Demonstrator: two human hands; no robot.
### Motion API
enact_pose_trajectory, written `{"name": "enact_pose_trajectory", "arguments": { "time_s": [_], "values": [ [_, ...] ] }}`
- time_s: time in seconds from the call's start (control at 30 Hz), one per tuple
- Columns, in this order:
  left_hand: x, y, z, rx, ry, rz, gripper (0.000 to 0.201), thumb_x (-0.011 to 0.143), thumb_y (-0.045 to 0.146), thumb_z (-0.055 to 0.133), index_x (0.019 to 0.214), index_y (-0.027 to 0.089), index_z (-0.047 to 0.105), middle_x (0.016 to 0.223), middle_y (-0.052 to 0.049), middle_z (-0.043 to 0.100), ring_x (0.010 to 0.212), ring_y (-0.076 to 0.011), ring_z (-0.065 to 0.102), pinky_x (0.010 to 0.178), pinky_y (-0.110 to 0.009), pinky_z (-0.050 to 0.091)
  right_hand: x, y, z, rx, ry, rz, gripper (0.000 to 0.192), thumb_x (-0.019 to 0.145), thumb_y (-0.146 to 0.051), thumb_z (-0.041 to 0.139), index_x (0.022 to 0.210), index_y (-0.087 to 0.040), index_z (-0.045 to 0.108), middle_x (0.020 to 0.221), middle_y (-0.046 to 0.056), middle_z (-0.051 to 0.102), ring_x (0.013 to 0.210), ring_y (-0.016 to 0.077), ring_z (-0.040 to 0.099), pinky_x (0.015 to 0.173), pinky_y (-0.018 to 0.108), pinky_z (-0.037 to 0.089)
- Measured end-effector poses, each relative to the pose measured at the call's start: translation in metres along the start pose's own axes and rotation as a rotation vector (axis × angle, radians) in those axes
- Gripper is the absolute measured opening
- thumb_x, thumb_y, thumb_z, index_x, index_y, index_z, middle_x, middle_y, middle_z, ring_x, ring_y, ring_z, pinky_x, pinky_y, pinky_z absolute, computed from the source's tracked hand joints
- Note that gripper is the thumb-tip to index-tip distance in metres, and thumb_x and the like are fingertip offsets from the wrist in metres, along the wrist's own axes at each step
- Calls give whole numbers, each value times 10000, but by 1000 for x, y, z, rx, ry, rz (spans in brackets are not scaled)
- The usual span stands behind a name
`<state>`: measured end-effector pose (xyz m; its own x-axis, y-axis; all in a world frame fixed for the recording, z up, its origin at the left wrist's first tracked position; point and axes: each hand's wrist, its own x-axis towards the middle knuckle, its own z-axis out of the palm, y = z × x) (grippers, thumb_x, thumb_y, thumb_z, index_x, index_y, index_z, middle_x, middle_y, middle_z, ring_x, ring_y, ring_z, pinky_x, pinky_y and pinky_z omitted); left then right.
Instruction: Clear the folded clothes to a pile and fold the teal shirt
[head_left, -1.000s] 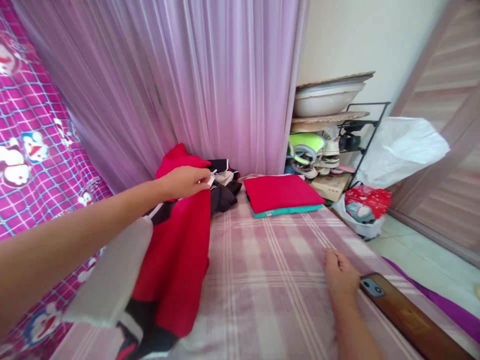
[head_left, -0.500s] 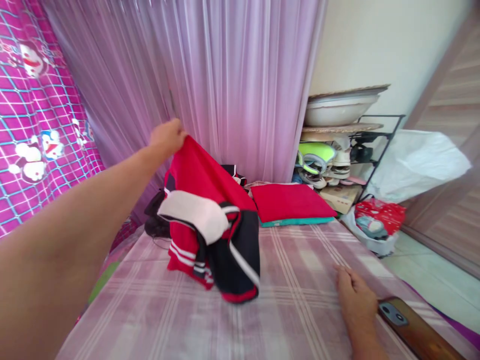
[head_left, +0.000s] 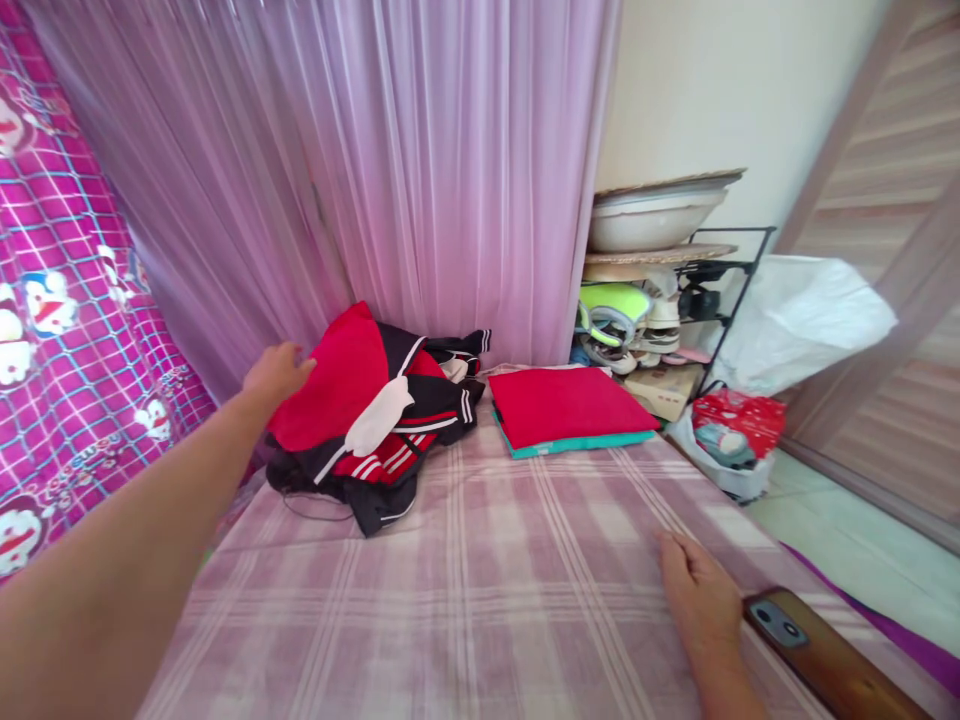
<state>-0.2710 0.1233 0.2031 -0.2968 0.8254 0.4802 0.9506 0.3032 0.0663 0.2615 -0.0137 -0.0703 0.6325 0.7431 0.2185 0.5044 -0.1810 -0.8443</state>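
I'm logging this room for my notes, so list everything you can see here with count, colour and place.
heap of clothes: one, red, black and white, far left of the bed by the curtain
folded clothes: one stack, red on teal, far end of the bed
checked bedsheet: one, pale pink plaid, covering the bed
phone: one, brown case, on the sheet at lower right
curtain: one, sheer lilac, behind the bed
cartoon fabric: one, magenta, left
shoe rack: one, black, right of the curtain, with shoes
basin: one, white, atop the rack
plastic bags: white and red, on the floor
left hand: open, at the heap
right hand: flat on the sheet, beside the phone
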Motion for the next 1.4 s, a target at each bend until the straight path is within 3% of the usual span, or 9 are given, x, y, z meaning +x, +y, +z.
{"name": "enact_pose_trajectory", "arguments": {
  "time_s": [0.2,0.33,0.47,0.57,0.7,0.87,1.03,1.23,1.4],
  "values": [
    [-50,99,47,18,81,366,357,968,312,397,1226,191,613,1214,-108,631,1116,-248,584,941,-355,466,-2,-1,1,5,12,-30,528,723,-565,421,867,-171,741,845,125,743,823,290,647,714,348,456],
    [-88,195,77,-32,-117,725,303,964,320,435,1130,228,672,1129,-88,673,1091,-237,588,956,-356,441,-3,-3,1,12,23,-44,504,739,-570,429,823,-179,736,792,120,734,769,272,640,685,336,450],
    [-117,276,115,-104,-334,767,281,930,338,525,1154,250,669,1196,-75,675,1143,-231,587,972,-344,438,-5,-8,0,31,21,-27,520,745,-585,428,816,-172,738,769,117,726,738,263,637,671,327,448],
    [-126,309,140,-99,-393,695,318,907,324,557,1193,220,650,1237,-107,668,1152,-254,599,944,-358,462,-6,-9,0,60,23,-16,520,758,-579,431,824,-164,738,720,103,714,711,254,634,668,322,447],
    [-126,321,157,-82,-468,614,247,901,200,507,1067,187,689,1090,-132,722,1050,-269,655,883,-383,489,-6,-8,1,75,23,-30,509,778,-579,436,815,-170,735,695,94,711,683,242,624,662,314,445],
    [-128,312,149,-121,-438,599,261,902,149,461,1086,155,647,1133,-158,692,1112,-260,627,943,-370,465,-6,-6,3,64,42,-20,496,777,-560,430,831,-182,746,794,108,743,748,250,640,667,307,449],
    [-116,303,116,-185,-365,566,317,987,200,298,1206,168,525,1151,-150,670,1115,-230,617,920,-344,460,-7,-10,2,69,25,-22,490,758,-550,420,818,-181,738,831,118,746,769,252,642,691,315,451],
    [-115,295,63,-229,-481,691,192,977,253,407,1070,223,572,1007,-39,710,934,-170,657,793,-259,463,-6,-13,1,108,6,16,529,735,-575,416,837,-165,735,835,135,747,781,268,649,707,332,455],
    [-157,242,33,-144,-659,923,273,925,448,532,1061,223,608,921,-27,716,852,-201,664,724,-276,463,-4,-8,4,117,44,12,507,735,-561,425,832,-178,742,812,123,747,778,272,648,694,336,460]
  ]
}}
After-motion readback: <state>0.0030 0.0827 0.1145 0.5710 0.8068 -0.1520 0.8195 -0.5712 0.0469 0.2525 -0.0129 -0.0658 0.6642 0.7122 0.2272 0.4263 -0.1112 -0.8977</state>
